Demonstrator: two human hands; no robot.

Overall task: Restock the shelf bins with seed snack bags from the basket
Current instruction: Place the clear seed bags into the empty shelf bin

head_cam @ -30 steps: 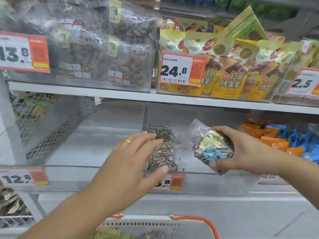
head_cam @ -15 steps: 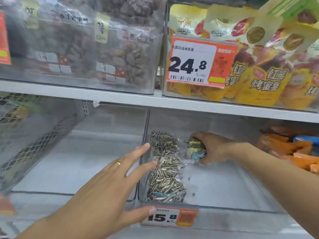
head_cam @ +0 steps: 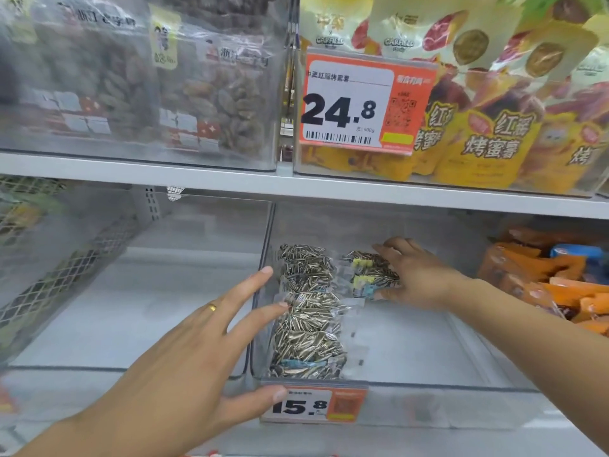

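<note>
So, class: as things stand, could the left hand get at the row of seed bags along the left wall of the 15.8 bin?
Probably yes. The left hand is open, its fingertips already at the row of seed bags. The bin is open at the top, and the right hand is busy further back.

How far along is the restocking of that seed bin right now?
Done: a row of seed bags lines the left wall of the 15.8 bin. In hand: the right hand sets another seed bag at the back; the left hand steadies the bin. Left: most of its floor is bare.
</note>
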